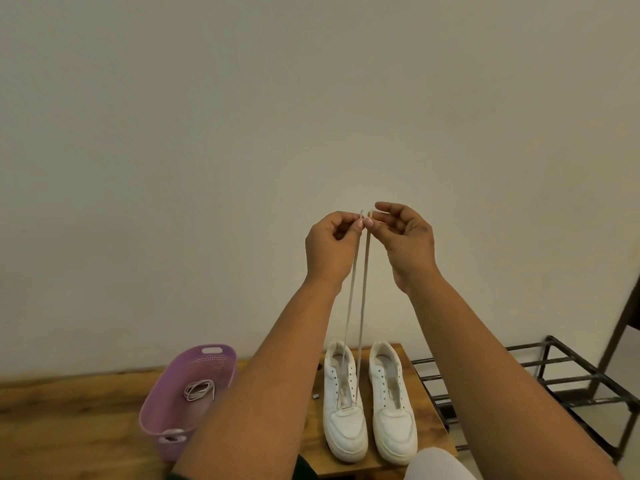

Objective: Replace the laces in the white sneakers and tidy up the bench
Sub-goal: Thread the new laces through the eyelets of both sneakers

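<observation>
left hand: raised, fingers pinched | right hand: raised, fingers pinched

You are in a home, likely by an entryway or a bedroom corner. A plain painted wall rises before you, a wooden desk runs along it, a metal shoe rack stands at its right, and white sneakers sit beside a purple plastic basket.

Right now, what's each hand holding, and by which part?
One lace, threaded through the left sneaker. The left hand pinches one end near its tip; the right hand pinches the other end. Both ends are raised side by side.
</observation>
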